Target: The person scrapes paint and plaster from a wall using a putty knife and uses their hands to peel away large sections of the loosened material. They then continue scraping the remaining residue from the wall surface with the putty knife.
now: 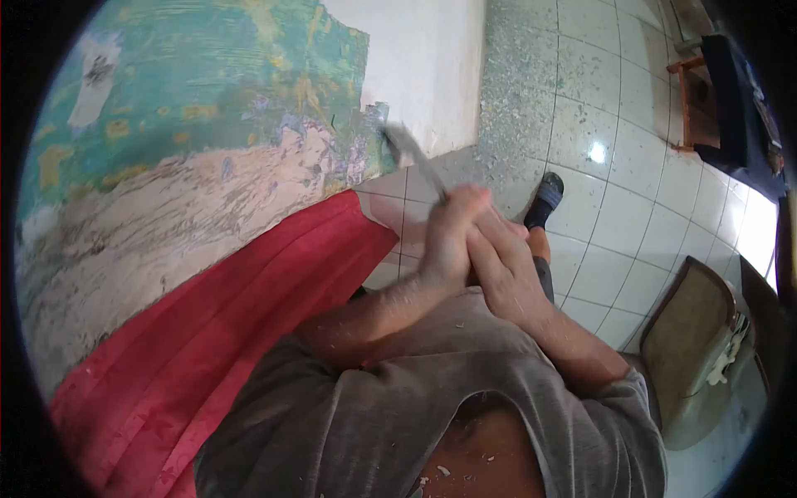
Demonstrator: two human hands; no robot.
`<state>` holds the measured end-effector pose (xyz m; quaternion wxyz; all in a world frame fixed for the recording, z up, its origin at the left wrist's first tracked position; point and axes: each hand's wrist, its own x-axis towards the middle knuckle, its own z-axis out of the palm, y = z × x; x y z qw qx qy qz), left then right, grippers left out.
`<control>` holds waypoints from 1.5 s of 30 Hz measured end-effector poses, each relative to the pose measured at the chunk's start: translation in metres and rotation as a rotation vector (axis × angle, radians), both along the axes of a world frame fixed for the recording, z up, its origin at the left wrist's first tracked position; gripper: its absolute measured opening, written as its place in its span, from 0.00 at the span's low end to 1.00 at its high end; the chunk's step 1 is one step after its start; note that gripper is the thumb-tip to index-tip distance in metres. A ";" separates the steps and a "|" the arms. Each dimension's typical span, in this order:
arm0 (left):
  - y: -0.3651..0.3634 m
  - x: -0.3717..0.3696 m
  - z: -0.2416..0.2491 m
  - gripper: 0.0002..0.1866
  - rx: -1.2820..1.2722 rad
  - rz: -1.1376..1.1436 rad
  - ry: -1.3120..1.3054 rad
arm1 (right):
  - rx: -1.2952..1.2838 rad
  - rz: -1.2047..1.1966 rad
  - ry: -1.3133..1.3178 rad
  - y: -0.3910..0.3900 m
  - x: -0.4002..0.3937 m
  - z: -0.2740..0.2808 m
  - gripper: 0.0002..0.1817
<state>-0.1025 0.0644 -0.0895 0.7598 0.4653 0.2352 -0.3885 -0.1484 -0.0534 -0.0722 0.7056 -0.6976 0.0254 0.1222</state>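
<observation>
Scraper [425,168], blurred, at the wall [199,66]; left hand [449,236] and right hand [505,264] clasped together round it, fingers closed. Risk: too steep an angle may gouge wall; flakes [516,104] underfoot may cause slipping.

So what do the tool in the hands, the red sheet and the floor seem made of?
Tool: probably metal, from its grey, faintly shiny look, though it is blurred. Red sheet: likely fabric, mostly matte, judging by its soft folds. Floor: glossy, probably ceramic tile, given the straight joints and bright reflection.
</observation>
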 end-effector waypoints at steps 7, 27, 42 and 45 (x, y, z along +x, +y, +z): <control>-0.008 0.020 -0.020 0.25 0.123 0.089 0.012 | -0.164 0.035 -0.292 0.001 0.018 -0.031 0.16; -0.020 0.040 -0.016 0.27 0.094 0.075 0.206 | 0.172 0.133 0.284 -0.020 0.044 -0.018 0.20; -0.030 -0.021 0.010 0.25 0.022 0.005 -0.162 | -0.042 -0.009 -0.119 -0.024 -0.015 -0.003 0.19; -0.029 -0.001 -0.010 0.25 0.131 0.117 -0.012 | 0.215 0.039 0.158 -0.020 0.003 -0.026 0.18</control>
